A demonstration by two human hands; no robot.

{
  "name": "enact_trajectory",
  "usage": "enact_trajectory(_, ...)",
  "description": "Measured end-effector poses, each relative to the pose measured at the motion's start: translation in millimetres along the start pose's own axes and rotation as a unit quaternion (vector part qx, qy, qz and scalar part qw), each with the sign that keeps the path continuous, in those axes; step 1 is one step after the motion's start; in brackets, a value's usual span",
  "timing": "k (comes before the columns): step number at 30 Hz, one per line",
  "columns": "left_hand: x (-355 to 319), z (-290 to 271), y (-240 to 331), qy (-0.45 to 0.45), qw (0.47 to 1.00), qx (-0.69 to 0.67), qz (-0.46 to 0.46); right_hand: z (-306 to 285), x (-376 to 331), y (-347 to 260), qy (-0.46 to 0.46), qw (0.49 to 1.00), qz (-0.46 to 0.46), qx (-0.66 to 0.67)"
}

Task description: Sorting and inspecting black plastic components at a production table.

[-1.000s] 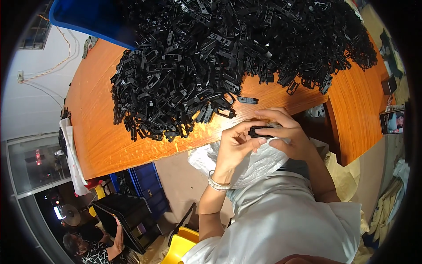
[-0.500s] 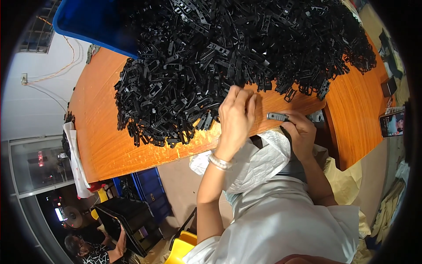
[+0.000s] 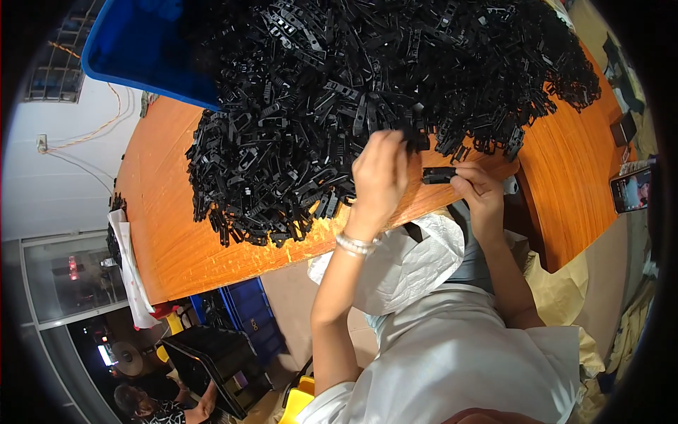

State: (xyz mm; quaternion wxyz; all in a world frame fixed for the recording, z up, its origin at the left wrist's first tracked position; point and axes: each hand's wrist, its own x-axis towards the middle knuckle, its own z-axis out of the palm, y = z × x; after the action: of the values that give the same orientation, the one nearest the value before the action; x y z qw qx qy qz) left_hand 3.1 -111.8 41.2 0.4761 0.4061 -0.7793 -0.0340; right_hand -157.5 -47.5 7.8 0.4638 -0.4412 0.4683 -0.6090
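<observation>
A large heap of black plastic parts covers much of the wooden table. At its near edge is my left hand, fingers bent and pinched together. Dark pieces lie right at those fingertips, so whatever they grip cannot be made out. My right hand is closed, thumb and fingers pinching one end of a small, long black plastic piece. That piece points left toward my left hand, just over the table's near edge, with a gap between it and the left fingers.
A blue bin tips over the heap at the far left. White sacking lies across my lap. A phone stands at the right. A co-worker handles a black crate at lower left, near blue crates.
The piece in my right hand has turned, its grey ribbed face giving way to a dark side. My left fingertips have shifted slightly right along the heap's edge. The view has tilted a little.
</observation>
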Motion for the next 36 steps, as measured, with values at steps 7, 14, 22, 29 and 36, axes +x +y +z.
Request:
enact_trajectory(7,-54.3,-31.4,31.1,0.081,0.866,-0.36,-0.338,12.4,6.4,-23.3,-0.055,0.98,0.14,0.13)
enact_trajectory(14,-59.7,-44.1,39.0,0.031,0.862,-0.378,-0.336,17.2,6.0,-34.1,-0.127,0.978,0.148,0.072)
enact_trajectory(22,-47.5,-47.4,53.3,-0.059,0.826,-0.363,-0.427,27.0,-3.5,-35.2,-0.144,0.988,0.061,0.001)
enact_trajectory(29,-44.2,-49.7,45.0,-0.039,0.774,-0.443,-0.451,36.0,-4.2,-31.7,-0.15,0.975,0.13,0.094)
enact_trajectory(36,-37.4,-67.5,27.4,-0.102,0.805,-0.436,-0.389,49.5,-0.2,-33.8,-0.179,0.981,0.078,0.014)
